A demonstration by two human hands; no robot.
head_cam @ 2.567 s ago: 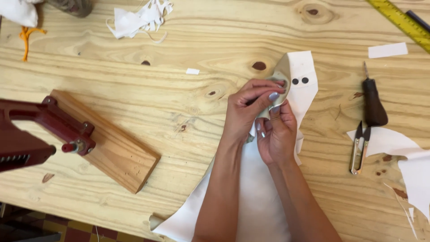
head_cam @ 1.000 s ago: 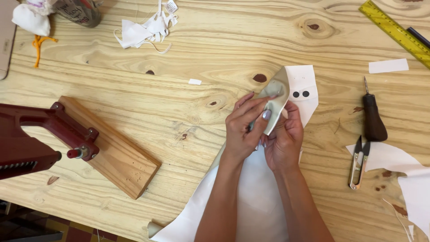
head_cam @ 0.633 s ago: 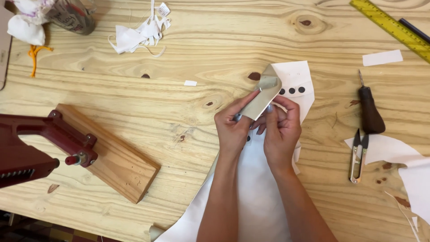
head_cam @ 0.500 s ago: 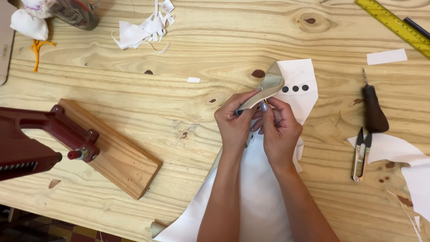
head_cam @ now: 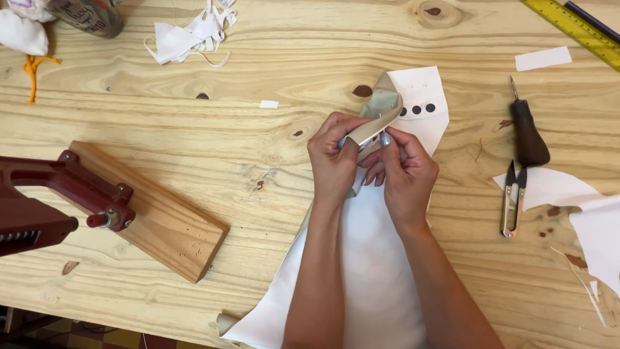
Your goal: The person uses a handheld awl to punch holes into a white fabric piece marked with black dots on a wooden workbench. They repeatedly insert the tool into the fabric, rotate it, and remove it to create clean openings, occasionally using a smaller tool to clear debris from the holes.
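— While we go from the left edge across, what lies on the surface (head_cam: 194,129) first?

— At nine o'clock a dark red press (head_cam: 45,200) is bolted to a wooden block (head_cam: 165,216). Toward eleven o'clock there are white scraps (head_cam: 187,39) and a bit of orange thread (head_cam: 35,71). None of it is being touched.

— And the hands?

— Just right of centre. The left hand (head_cam: 332,158) is closed, thumb and fingers pinching a folded beige strip (head_cam: 378,119). The right hand (head_cam: 403,168) is closed too, its fingertips nipping the strip's lower part, just beside the left thumb. The strip's free end points up toward one o'clock.

— Where does the strip sit?

— Lifted off the surface, above the narrow top of a long white sheet (head_cam: 381,271) that runs from six o'clock up to one o'clock.

— How far along does the work look?

— Partway, I'd judge. Three dark round holes (head_cam: 416,109) are already punched near the sheet's top, and the strip is already folded. I can't tell whether anything yet joins it to the sheet.

— What is on the right?

— At three o'clock an awl with a dark handle (head_cam: 528,132) and small thread snips (head_cam: 512,200) lie unused. More white offcuts (head_cam: 581,213) lie beyond, with a yellow ruler (head_cam: 571,26) at one o'clock.
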